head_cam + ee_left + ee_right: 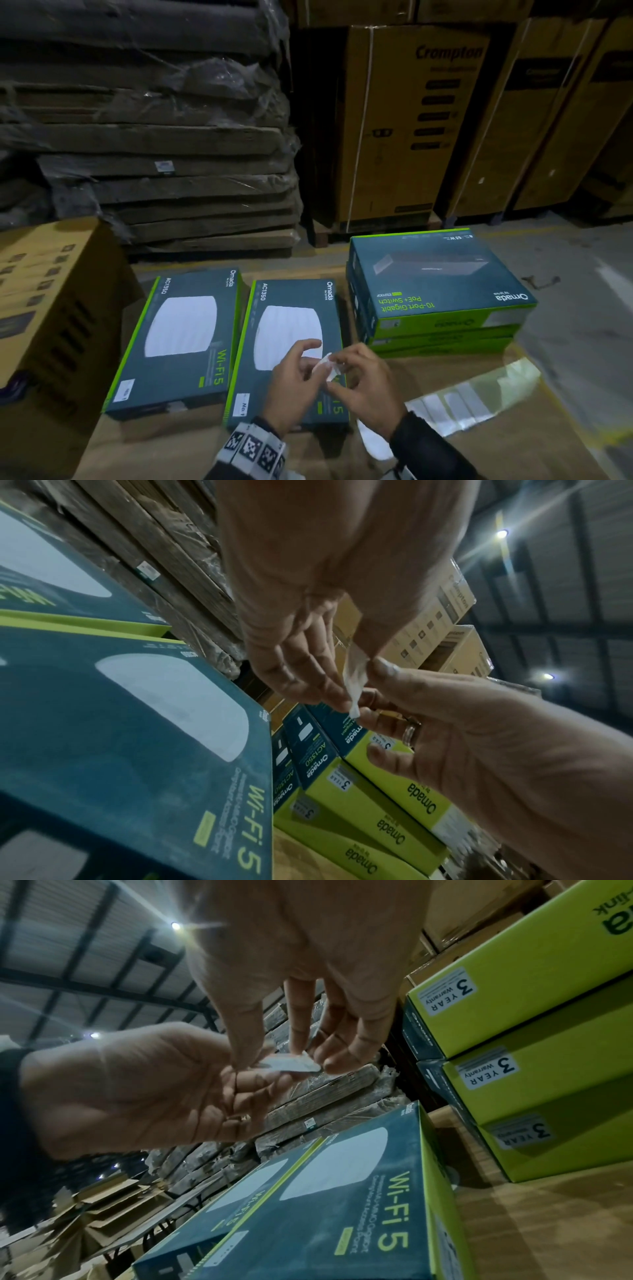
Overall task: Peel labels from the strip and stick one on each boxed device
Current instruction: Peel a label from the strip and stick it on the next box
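Both hands are pinching one small label [324, 366]: left hand [294, 383], right hand [365, 380], hovering over the middle box [291, 346]. Strip [459, 401] is lying right on the cardboard surface [513, 455], apart. Left box [178, 339] and stacked boxes [435, 291] are flanking, with narrow gaps between; pallets [154, 137] are standing behind.

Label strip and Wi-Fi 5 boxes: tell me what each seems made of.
Label strip: seemingly a glossy translucent plastic or coated backing, judging by its sheen, with matte white, probably paper, labels. Wi-Fi 5 boxes: printed cardboard with a smooth teal face and green edges; crisp folded corners suggest paperboard.
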`<state>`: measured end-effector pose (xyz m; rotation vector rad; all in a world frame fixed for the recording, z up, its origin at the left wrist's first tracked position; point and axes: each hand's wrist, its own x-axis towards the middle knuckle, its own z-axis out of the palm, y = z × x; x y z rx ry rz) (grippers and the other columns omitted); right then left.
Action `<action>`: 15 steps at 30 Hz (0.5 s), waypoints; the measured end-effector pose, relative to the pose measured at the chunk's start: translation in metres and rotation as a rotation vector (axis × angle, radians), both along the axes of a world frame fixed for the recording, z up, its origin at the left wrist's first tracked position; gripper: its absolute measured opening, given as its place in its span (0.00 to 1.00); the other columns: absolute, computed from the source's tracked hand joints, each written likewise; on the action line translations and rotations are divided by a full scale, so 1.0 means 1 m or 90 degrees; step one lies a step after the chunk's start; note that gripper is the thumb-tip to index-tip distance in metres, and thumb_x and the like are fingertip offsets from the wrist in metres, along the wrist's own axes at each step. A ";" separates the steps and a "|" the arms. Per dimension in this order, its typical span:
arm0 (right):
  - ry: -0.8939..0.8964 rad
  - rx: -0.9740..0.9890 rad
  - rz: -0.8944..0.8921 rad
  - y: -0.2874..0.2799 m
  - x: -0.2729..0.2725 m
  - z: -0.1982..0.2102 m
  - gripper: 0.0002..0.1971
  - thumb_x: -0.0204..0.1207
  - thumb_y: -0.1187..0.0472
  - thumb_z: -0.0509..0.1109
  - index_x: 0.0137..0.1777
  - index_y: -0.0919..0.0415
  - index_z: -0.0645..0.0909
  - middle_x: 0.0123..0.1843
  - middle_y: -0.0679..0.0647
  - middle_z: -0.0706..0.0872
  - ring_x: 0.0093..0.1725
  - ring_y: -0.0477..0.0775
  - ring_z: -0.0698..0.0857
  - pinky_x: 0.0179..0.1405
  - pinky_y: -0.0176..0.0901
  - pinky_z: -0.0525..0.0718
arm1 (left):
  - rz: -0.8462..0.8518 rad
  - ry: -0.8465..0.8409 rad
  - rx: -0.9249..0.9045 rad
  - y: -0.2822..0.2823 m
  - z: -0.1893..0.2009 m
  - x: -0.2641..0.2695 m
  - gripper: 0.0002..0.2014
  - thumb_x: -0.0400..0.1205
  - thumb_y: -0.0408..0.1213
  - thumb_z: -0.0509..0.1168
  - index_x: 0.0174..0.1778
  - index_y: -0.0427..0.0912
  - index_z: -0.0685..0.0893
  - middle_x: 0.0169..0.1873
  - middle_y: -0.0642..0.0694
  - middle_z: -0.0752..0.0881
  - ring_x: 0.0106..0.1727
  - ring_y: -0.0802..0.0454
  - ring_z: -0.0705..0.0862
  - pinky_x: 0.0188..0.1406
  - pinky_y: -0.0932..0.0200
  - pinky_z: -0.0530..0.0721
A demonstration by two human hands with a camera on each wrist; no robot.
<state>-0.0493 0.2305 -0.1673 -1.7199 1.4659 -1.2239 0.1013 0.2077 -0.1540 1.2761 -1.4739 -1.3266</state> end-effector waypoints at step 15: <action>-0.178 0.212 -0.022 -0.023 0.006 -0.008 0.08 0.66 0.64 0.79 0.43 0.54 0.84 0.35 0.48 0.87 0.35 0.43 0.85 0.39 0.40 0.84 | -0.034 -0.022 0.010 -0.002 -0.002 0.017 0.23 0.75 0.22 0.68 0.60 0.51 0.77 0.41 0.45 0.90 0.42 0.51 0.89 0.46 0.57 0.86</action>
